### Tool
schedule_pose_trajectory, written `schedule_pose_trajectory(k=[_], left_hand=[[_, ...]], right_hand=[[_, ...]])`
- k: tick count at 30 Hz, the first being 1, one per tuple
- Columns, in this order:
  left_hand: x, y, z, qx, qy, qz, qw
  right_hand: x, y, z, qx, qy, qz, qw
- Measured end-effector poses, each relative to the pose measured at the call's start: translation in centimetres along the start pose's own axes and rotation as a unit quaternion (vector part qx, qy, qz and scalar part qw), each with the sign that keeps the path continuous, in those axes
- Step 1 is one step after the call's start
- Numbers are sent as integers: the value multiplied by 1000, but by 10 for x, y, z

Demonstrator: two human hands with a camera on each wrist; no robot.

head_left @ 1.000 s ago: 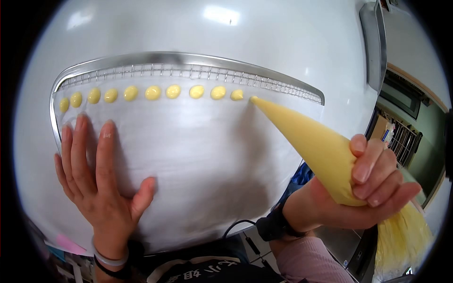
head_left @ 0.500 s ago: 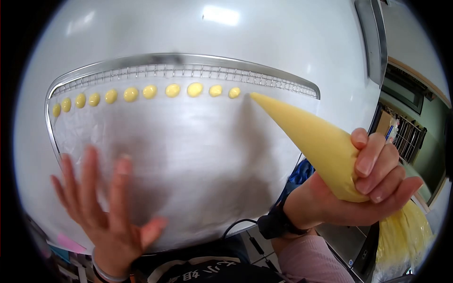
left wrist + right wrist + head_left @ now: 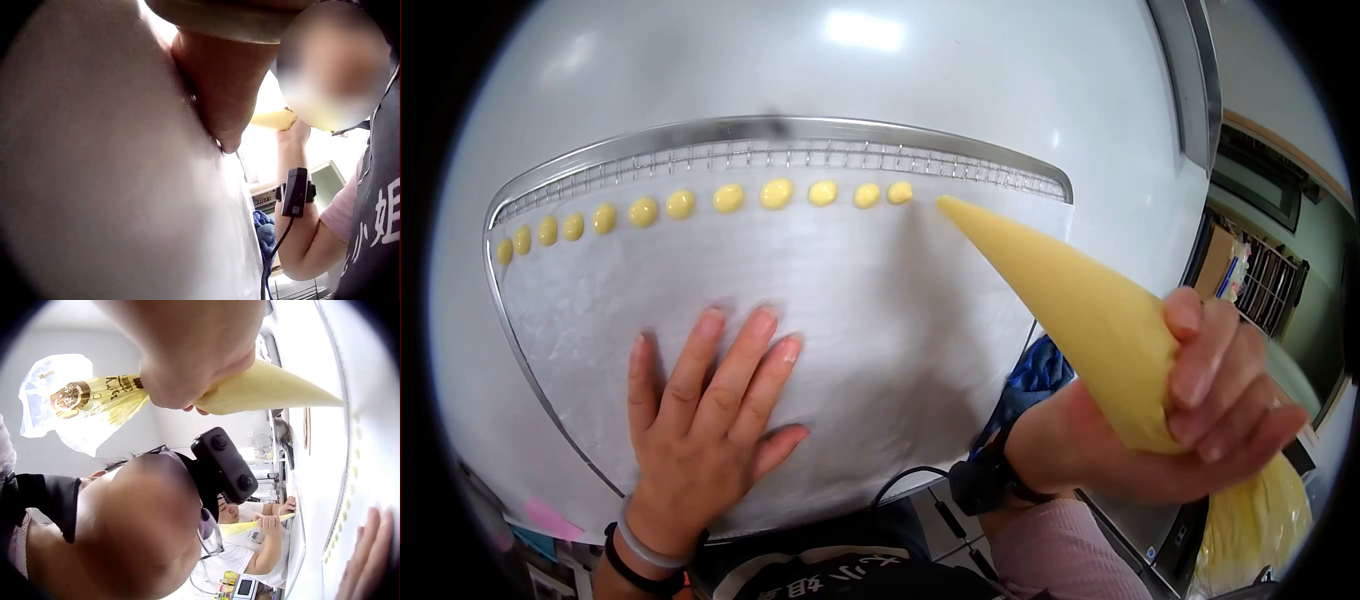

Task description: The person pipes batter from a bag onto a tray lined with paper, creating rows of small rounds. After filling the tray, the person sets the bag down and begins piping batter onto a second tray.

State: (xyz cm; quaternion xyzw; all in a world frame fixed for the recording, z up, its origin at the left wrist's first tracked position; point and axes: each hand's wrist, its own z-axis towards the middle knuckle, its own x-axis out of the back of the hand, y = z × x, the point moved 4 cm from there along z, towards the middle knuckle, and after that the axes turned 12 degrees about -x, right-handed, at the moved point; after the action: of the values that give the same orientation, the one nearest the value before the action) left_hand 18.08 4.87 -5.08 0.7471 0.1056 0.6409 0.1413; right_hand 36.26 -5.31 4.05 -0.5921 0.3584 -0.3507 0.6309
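A piping bag (image 3: 1080,310) full of yellow filling is gripped by my right hand (image 3: 1210,410), fingers curled round its wide part, its tip at the right end of a row of yellow dots (image 3: 728,198). The row runs along the far side of a white paper sheet (image 3: 840,400) on a wire-mesh tray (image 3: 800,128). My left hand (image 3: 700,430) lies palm down on the paper, fingers spread and straight. In the right wrist view the bag's loose end (image 3: 112,394) hangs behind the right hand (image 3: 200,362). Whether the tip touches the paper is unclear.
A metal-edged object (image 3: 1185,80) stands at the far right of the white table (image 3: 700,60). Blue cloth (image 3: 1035,375) and a black cable (image 3: 910,470) are at the near right edge. Another person (image 3: 269,544) holds a yellow bag in the background.
My left hand has lifted off the paper's left side, moved right and come down again. The tray has shifted slightly left in view, and another dot stands at the row's right end.
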Motion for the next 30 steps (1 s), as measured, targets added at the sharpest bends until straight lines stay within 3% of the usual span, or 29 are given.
schedule_pose_trajectory(k=[2,8,11,18,21,25,30], left_hand=[[3,-3,-6,-37,15,17,999],[2,-2,-6,-38,19,26,999],[2,-2,-6,-39,18,27,999],[0,1,-5,-40,14,32,999],[0,0,-4,-39,9,32,999],[1,0,-6,-22,7,33,999],[4,-1,-7,-8,5,33,999]], right_hand=[[-5,2,0,-5,3,-19,1000],[-3,3,1,-9,7,-38,999],[6,-4,0,-8,7,17,1000],[15,5,3,-10,46,-68,997],[15,5,4,2,31,-57,998],[25,-3,1,62,101,-17,993],[28,3,4,16,87,-64,994]])
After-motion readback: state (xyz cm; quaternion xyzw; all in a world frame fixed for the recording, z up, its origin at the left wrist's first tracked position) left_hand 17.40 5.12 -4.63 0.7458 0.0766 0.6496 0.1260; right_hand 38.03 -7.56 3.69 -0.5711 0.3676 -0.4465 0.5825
